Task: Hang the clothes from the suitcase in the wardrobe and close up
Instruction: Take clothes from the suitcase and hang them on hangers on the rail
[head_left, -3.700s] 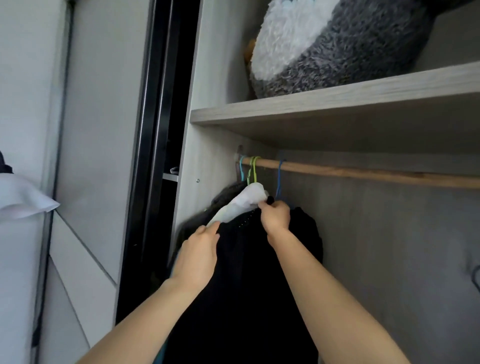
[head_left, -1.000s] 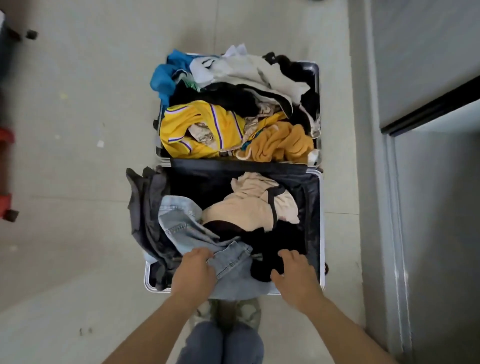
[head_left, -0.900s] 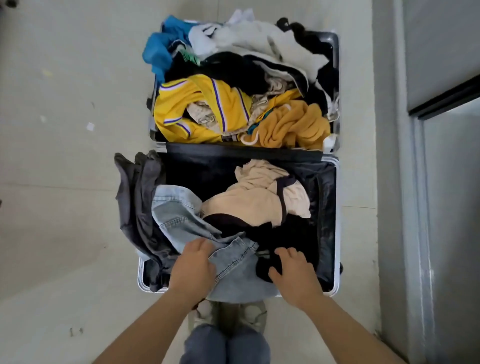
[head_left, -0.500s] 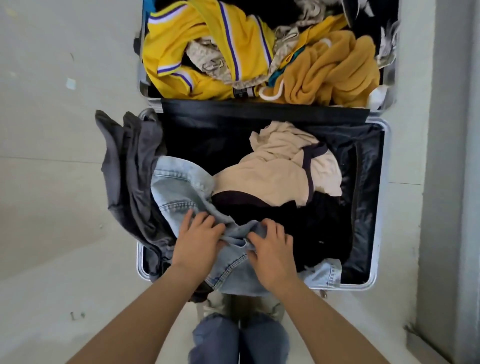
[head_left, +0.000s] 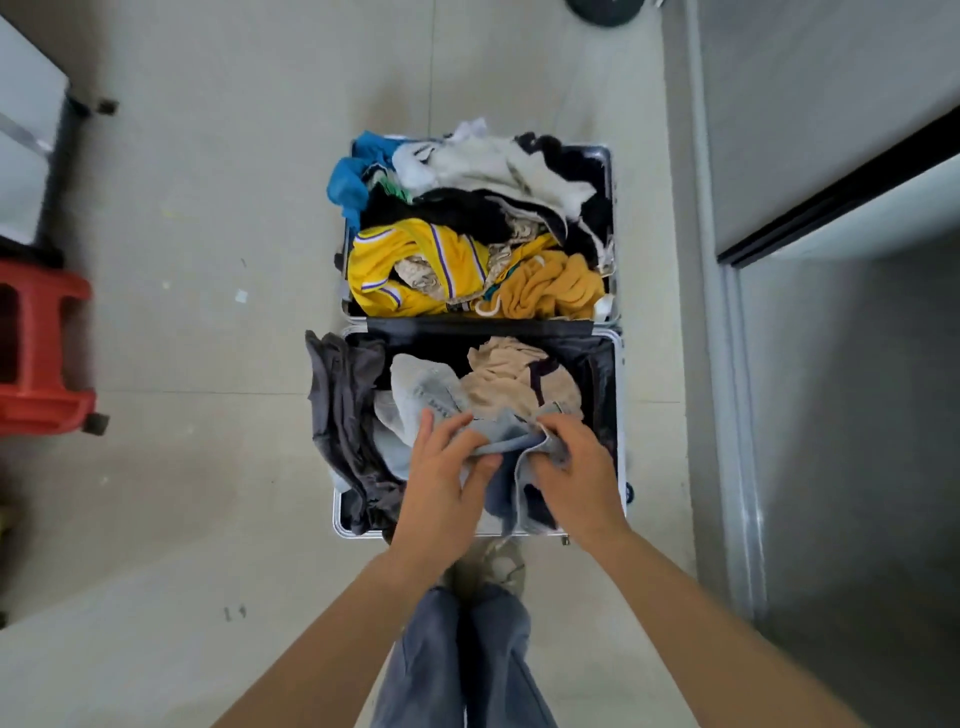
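An open silver suitcase (head_left: 621, 415) lies flat on the floor in front of me, both halves full of loose clothes. My left hand (head_left: 441, 493) and my right hand (head_left: 576, 478) both grip the waistband of light blue jeans (head_left: 426, 395), lifted a little above the near half. A beige garment (head_left: 511, 379) lies behind the jeans, and a dark grey garment (head_left: 343, 415) hangs over the left rim. The far half holds a yellow jersey (head_left: 395, 265), a mustard hoodie (head_left: 556, 291) and white, black and blue clothes. The wardrobe's sliding door (head_left: 841, 187) is at the right.
A red plastic stool (head_left: 41, 353) stands at the left edge, with a white unit on castors (head_left: 31, 135) behind it. My legs and shoes (head_left: 488, 571) are just below the suitcase. Bare tiled floor surrounds the case.
I turned from the wardrobe rail down to the suitcase. Both hands closed on the blue jeans and have raised the waistband off the pile; the view has pulled back upward.
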